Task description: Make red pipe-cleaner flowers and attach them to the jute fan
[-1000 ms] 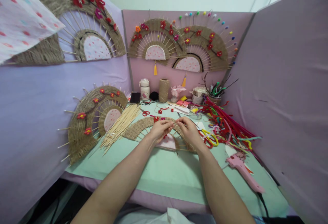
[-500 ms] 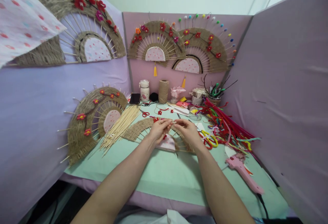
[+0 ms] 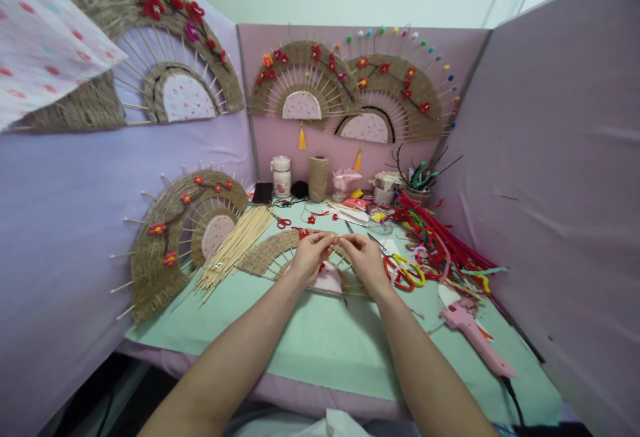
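A half-round fan of woven jute and wooden sticks (image 3: 265, 253) lies flat on the green table top (image 3: 320, 337), with a pink dotted centre (image 3: 327, 280). My left hand (image 3: 311, 255) and my right hand (image 3: 364, 255) hover over the fan's top edge, fingertips nearly meeting. Both hands pinch something thin and pale between thumb and fingers; it is too small to name. A few red flowers (image 3: 306, 230) sit on the fan just behind my hands.
A bundle of wooden sticks (image 3: 235, 247) lies left of the fan. A finished fan (image 3: 175, 237) leans on the left wall. Pipe cleaners (image 3: 440, 243), scissors (image 3: 407, 270) and a pink glue gun (image 3: 473, 333) lie at the right. A twine spool (image 3: 319, 178) and jars stand at the back.
My right hand has slid a little left toward my left hand, so the fingertips are closer together. The fan has not moved.
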The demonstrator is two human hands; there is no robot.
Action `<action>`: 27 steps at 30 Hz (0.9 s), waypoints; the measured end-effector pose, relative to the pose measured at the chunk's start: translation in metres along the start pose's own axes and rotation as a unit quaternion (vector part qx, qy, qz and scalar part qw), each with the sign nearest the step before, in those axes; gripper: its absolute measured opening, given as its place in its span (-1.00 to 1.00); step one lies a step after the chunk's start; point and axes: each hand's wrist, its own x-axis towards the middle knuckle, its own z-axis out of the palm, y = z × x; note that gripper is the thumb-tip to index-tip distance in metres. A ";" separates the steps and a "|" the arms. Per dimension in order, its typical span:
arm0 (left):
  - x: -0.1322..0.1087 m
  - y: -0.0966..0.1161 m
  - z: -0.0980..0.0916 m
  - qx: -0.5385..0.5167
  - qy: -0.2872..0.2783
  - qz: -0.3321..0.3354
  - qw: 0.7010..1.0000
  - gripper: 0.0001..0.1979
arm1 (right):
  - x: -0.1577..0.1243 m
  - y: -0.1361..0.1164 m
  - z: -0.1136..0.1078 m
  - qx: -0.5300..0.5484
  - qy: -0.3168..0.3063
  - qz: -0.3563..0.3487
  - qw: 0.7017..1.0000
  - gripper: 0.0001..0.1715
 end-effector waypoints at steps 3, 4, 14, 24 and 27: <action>0.001 -0.002 -0.002 0.044 0.003 0.014 0.999 -0.71 | 0.000 0.000 -0.001 -0.012 0.012 0.005 1.000 -0.72; 0.001 -0.002 -0.003 0.060 0.005 0.019 0.998 -0.70 | 0.000 0.000 -0.001 -0.015 0.016 0.007 1.000 -0.72; -0.001 -0.001 -0.003 0.153 0.003 0.054 0.987 -0.70 | 0.000 -0.003 -0.001 -0.003 0.016 0.010 1.000 -0.75; -0.001 0.000 -0.004 0.194 -0.014 0.073 0.978 -0.73 | 0.000 -0.002 -0.001 -0.005 0.014 0.005 1.000 -0.72; -0.002 0.000 -0.003 0.211 -0.019 0.089 0.973 -0.75 | 0.001 -0.002 0.000 0.017 0.022 0.020 0.999 -0.70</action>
